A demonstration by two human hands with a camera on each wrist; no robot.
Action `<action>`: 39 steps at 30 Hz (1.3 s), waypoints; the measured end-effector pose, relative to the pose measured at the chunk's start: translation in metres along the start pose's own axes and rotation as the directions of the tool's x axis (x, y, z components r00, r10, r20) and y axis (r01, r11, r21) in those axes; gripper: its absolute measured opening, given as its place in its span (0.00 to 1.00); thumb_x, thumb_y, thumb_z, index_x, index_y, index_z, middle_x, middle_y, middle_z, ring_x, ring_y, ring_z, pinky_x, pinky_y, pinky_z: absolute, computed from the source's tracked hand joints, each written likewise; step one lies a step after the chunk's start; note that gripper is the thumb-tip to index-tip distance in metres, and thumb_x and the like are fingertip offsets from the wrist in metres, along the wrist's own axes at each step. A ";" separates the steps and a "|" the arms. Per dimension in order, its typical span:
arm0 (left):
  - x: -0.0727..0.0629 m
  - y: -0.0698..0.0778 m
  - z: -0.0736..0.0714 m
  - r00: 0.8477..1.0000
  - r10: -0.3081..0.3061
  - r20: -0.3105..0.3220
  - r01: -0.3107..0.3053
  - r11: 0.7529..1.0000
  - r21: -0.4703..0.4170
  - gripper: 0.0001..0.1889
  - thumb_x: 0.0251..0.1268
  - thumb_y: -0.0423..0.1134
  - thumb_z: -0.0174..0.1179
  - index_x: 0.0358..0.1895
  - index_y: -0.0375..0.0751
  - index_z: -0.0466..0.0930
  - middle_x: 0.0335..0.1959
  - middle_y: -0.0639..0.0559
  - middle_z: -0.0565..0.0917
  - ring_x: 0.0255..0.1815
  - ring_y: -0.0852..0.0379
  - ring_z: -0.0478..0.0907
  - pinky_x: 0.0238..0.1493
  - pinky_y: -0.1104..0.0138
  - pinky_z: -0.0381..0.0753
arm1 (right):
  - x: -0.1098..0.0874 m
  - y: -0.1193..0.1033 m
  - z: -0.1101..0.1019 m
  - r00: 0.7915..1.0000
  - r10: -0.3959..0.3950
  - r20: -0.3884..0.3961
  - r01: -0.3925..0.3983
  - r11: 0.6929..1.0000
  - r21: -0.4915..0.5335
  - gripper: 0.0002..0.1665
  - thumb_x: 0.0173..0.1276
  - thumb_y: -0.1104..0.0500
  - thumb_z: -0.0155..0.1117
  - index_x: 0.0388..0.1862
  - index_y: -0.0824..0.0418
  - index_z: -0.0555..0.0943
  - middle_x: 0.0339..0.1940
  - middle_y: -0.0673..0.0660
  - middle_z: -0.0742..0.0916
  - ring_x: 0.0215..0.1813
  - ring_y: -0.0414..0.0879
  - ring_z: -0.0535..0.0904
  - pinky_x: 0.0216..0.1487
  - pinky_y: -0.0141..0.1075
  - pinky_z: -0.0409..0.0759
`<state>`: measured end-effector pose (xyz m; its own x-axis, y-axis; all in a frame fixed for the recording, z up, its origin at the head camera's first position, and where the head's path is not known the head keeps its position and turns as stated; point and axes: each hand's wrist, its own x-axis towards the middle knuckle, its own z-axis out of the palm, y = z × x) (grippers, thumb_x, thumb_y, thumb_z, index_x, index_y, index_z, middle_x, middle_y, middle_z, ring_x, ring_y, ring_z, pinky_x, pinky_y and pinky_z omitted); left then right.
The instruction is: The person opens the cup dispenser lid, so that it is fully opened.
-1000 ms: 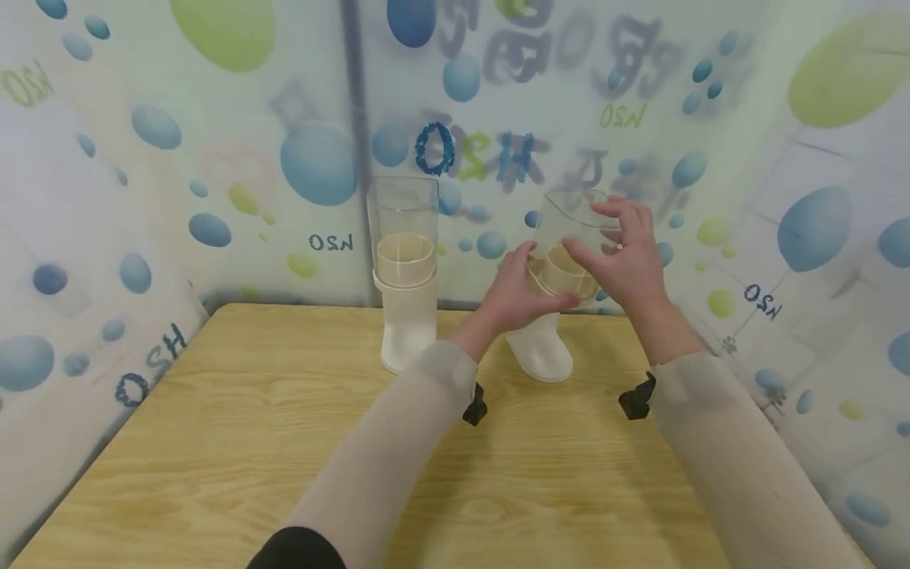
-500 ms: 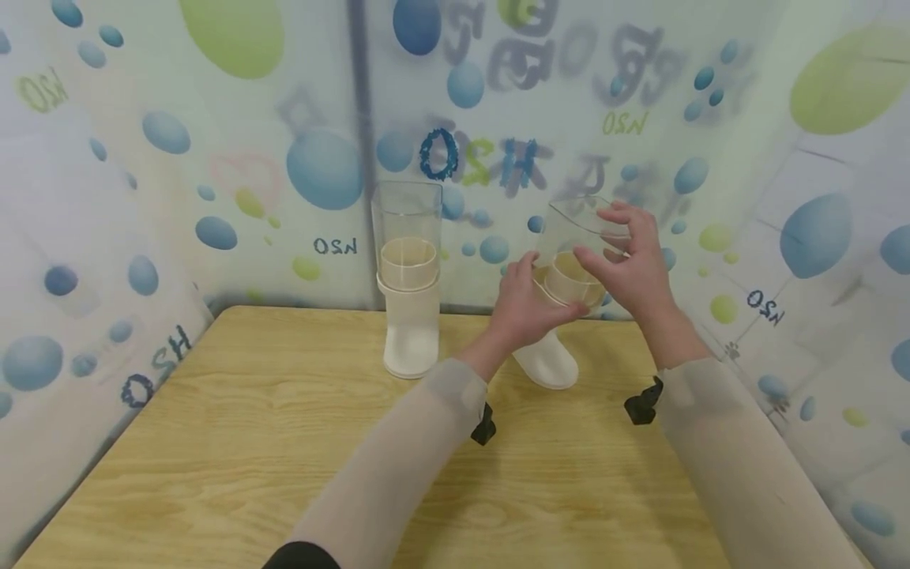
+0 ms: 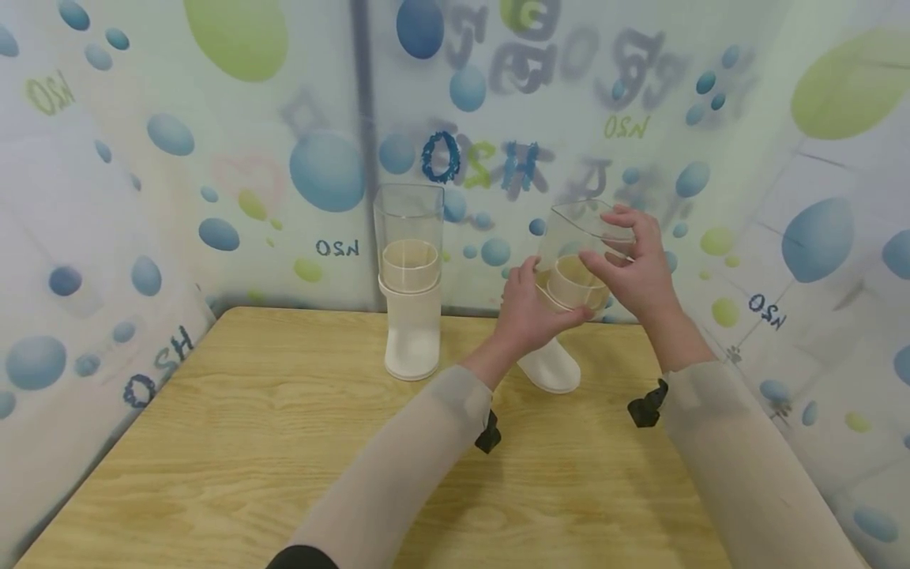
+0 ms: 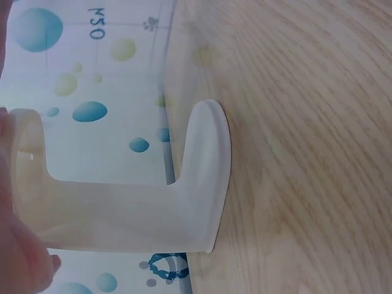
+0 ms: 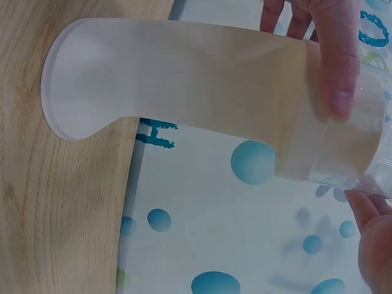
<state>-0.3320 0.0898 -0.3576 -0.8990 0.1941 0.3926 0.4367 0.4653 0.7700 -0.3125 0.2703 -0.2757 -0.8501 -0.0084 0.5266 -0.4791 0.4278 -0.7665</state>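
A clear open-topped container sits on a cream stand with a boot-shaped foot, at the back right of the table in the head view. My left hand grips around the stand's collar, thumb in front. Higher up, my right hand holds the container's right wall with bent fingers. The left wrist view shows the stand with its foot on the wood. In the right wrist view, the left thumb lies across the joint between collar and container, and the right fingers touch the clear wall.
To the left stands a similar upright cream stand bearing a clear container. A patterned wall closes the back of the wooden table, with side panels left and right.
The whole head view has shifted slightly, so everything appears a little lower and to the right. Both hands keep the same hold on the right-hand container and stand.
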 end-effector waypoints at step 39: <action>0.009 -0.002 -0.007 0.994 -0.018 0.104 0.028 0.995 -0.096 0.69 0.51 0.62 0.86 0.88 0.49 0.46 0.78 0.45 0.66 0.66 0.50 0.75 0.62 0.55 0.84 | -0.007 -0.041 0.023 0.976 0.160 -0.147 -0.189 0.959 -0.213 0.45 0.67 0.29 0.76 0.80 0.40 0.79 0.87 0.48 0.72 0.76 0.63 0.81 0.69 0.62 0.82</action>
<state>-0.3409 0.0845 -0.3515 -0.9053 0.2746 0.3240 0.4123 0.3853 0.8256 -0.2921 0.2322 -0.2567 -0.8742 0.1931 0.4456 -0.2518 0.6044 -0.7558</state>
